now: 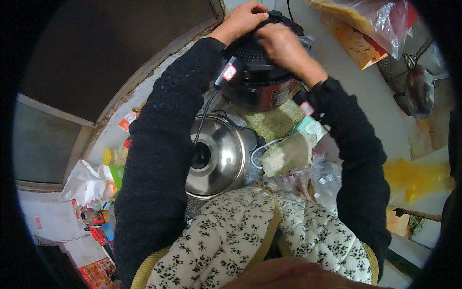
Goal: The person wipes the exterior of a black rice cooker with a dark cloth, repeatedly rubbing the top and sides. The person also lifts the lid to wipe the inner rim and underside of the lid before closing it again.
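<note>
An electric pressure cooker (258, 88) with a black lid (249, 52) stands at the top centre, below both hands. My left hand (245, 18) rests at the lid's far left side, its fingers bent near the top handle. My right hand (279, 41) is blurred over the right part of the lid; what its curled fingers touch is hidden. A grey rod with a pink-edged label (229, 71) and a dark cable stands beside the cooker. Nearer my body is a round steel pan lid (220, 162) with a black knob (200, 155), partly behind my left sleeve.
A green-patterned cloth (274, 121), a folded pale cloth (288, 153) and plastic bags (325, 177) lie right of the pan lid. A steel ladle (420, 92) and other utensils hang at the right. Jars (112, 156) and a white bag (85, 182) stand left, by the window frame (144, 74).
</note>
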Action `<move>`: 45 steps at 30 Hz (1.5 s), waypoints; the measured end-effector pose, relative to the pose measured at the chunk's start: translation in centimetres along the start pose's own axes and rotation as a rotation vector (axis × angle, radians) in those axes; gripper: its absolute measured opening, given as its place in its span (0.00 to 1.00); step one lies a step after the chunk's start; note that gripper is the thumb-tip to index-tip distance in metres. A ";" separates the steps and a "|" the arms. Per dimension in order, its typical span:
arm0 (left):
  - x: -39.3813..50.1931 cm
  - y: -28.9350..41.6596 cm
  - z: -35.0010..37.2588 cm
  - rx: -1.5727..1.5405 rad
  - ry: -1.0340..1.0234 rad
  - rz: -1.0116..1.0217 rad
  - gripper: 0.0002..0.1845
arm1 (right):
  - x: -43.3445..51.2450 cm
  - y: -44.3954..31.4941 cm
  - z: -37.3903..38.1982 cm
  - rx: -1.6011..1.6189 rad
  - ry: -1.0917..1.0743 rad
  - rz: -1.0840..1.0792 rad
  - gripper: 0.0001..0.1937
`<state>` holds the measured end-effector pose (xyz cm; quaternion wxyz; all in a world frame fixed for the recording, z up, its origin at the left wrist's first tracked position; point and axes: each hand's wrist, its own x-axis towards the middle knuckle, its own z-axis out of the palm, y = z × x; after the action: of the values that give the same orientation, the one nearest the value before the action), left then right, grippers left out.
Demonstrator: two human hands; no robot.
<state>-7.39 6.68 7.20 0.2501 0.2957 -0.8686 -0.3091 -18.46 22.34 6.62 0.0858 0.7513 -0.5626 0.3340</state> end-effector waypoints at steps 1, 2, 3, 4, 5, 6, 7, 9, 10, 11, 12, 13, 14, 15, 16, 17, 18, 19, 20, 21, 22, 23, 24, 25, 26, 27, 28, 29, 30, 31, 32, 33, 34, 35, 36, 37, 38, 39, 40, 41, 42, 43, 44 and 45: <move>0.1 0.0 0.0 -0.036 0.002 -0.001 0.20 | 0.2 -1.9 1.4 0.094 0.081 -0.111 0.07; 0.1 -0.1 -0.1 -0.041 0.004 -0.018 0.20 | 0.2 -4.0 2.8 0.133 0.076 -0.200 0.07; 0.1 -0.2 0.0 -0.043 0.002 -0.035 0.21 | 0.1 -5.0 3.5 0.096 0.092 -0.302 0.07; 0.1 -0.3 0.0 -0.048 -0.017 -0.039 0.23 | 0.1 -5.3 3.7 0.089 0.073 -0.219 0.07; -0.1 -0.5 0.1 -0.028 0.002 -0.007 0.22 | 0.1 -5.4 3.8 0.090 0.116 -0.215 0.07; -0.2 -0.6 0.1 -0.008 0.025 0.034 0.22 | -0.1 -5.0 3.4 0.084 0.077 -0.217 0.07; -0.3 -0.6 0.2 0.008 0.029 0.062 0.22 | -0.6 -4.6 3.0 0.075 0.077 -0.216 0.07; -0.4 -0.5 0.2 0.033 0.023 0.094 0.22 | -1.7 -3.2 1.6 0.015 0.103 -0.172 0.07; -0.5 -0.3 0.2 0.049 0.022 0.095 0.23 | -2.4 -2.4 0.9 -0.036 0.131 -0.130 0.08; -0.6 0.0 0.1 0.067 0.022 0.094 0.23 | -3.1 -1.5 0.3 -0.082 0.154 -0.103 0.08; -0.7 0.4 0.1 0.086 0.005 0.080 0.24 | -3.9 -0.5 -0.3 -0.110 0.204 -0.047 0.08; -0.8 0.9 0.0 0.100 0.009 0.095 0.25 | -4.5 0.7 -0.8 -0.116 0.266 -0.026 0.09; -1.0 1.4 0.1 0.115 0.002 0.080 0.26 | -4.9 2.2 -1.1 -0.138 0.287 0.028 0.10; -1.2 2.0 0.1 0.127 -0.008 0.064 0.27 | -5.2 3.9 -1.3 -0.160 0.315 0.071 0.12; -1.5 2.5 0.1 0.159 -0.013 0.070 0.28 | -5.2 5.9 -1.5 -0.004 0.343 0.159 0.13; -1.8 3.1 0.0 0.186 -0.018 0.075 0.29 | -4.9 8.1 -1.8 0.153 0.366 0.244 0.15; -2.2 3.5 0.2 0.200 -0.037 0.090 0.30 | -4.9 10.4 -1.9 0.154 0.262 0.387 0.17; -2.4 4.1 0.0 0.211 -0.032 0.102 0.30 | -4.7 12.2 -2.1 0.298 0.219 0.503 0.19; -2.7 4.5 -0.1 0.221 -0.027 0.131 0.31 | -4.5 13.9 -2.3 0.317 0.150 0.535 0.20; -2.9 5.0 -0.4 0.243 -0.029 0.136 0.31 | -4.1 15.3 -2.6 0.348 0.088 0.560 0.21; -3.1 5.4 -0.6 0.269 -0.020 0.148 0.31 | -3.3 16.4 -2.6 0.284 0.105 0.556 0.21; -3.1 5.7 -1.0 0.255 -0.022 0.173 0.31 | -2.1 17.3 -2.8 0.233 0.131 0.525 0.21; -3.2 5.9 -1.3 0.244 -0.030 0.175 0.30 | -0.9 17.7 -2.7 0.189 0.148 0.503 0.22; -3.2 6.0 -1.5 0.240 -0.044 0.153 0.30 | 0.5 18.1 -2.5 0.286 0.097 0.502 0.20; -3.2 6.0 -1.7 0.242 -0.027 0.167 0.30 | 2.1 18.3 -2.6 0.383 0.048 0.496 0.19; -3.2 5.9 -1.8 0.248 -0.025 0.152 0.30 | 3.4 18.1 -2.0 0.483 -0.004 0.495 0.18; -3.1 5.7 -1.9 0.261 -0.020 0.155 0.30 | 3.9 18.2 -2.3 0.452 -0.215 0.487 0.19; -3.1 5.7 -1.9 0.275 -0.017 0.140 0.30 | 4.4 17.9 -2.0 0.312 -0.197 0.423 0.20; -3.0 5.3 -1.6 0.287 -0.019 0.136 0.29 | 4.4 17.7 -1.4 0.172 -0.181 0.363 0.20; -3.0 5.4 -1.6 0.278 -0.004 0.165 0.29 | 4.2 17.3 -1.4 0.028 -0.165 0.305 0.21; -3.0 4.9 -1.1 0.289 -0.038 0.104 0.30 | 3.5 17.2 -0.2 0.110 -0.149 0.338 0.21; -2.9 5.0 -1.0 0.288 -0.032 0.101 0.30 | 2.8 16.7 -0.1 0.167 -0.111 0.359 0.21; -2.9 4.7 -0.7 0.288 -0.023 0.103 0.31 | 2.1 16.6 0.3 0.220 -0.069 0.377 0.22; -2.9 4.8 -0.6 0.312 -0.021 0.089 0.31 | 1.3 16.3 0.3 0.243 -0.037 0.435 0.21; -2.8 4.8 -0.4 0.333 -0.014 0.081 0.31 | 0.3 15.9 0.0 0.258 -0.001 0.490 0.21; -2.6 4.8 -0.3 0.356 -0.012 0.071 0.31 | -0.7 15.2 -0.3 0.269 0.036 0.544 0.21; -2.5 4.7 -0.3 0.345 -0.008 0.074 0.31 | -1.0 14.4 -1.0 0.112 0.017 0.498 0.17; -1.9 4.6 -0.1 0.333 0.006 0.095 0.30 | -1.3 13.8 -2.2 0.066 0.087 0.466 0.15; -2.0 4.3 -0.1 0.301 0.027 0.134 0.30 | -2.7 11.6 -2.1 0.042 0.138 0.444 0.14; -1.6 4.1 0.0 0.318 0.005 0.085 0.30 | -3.8 9.2 -2.2 0.019 0.194 0.404 0.13; -1.5 3.6 0.1 0.313 -0.002 0.074 0.30 | -4.7 6.7 -1.9 -0.028 0.229 0.380 0.11; -1.2 3.1 0.2 0.313 -0.016 0.048 0.30 | -5.7 4.2 -1.8 -0.084 0.287 0.296 0.09; -1.0 2.5 0.3 0.288 -0.023 0.042 0.28 | -6.6 2.0 -1.7 -0.081 0.283 0.306 0.09; -0.9 2.0 0.3 0.293 -0.016 0.069 0.28 | -7.2 0.3 -1.6 -0.083 0.311 0.243 0.09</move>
<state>-7.68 8.71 8.12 0.2080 0.2963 -0.9160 -0.1727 -20.41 28.74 3.41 0.1617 0.6132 -0.6423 0.4304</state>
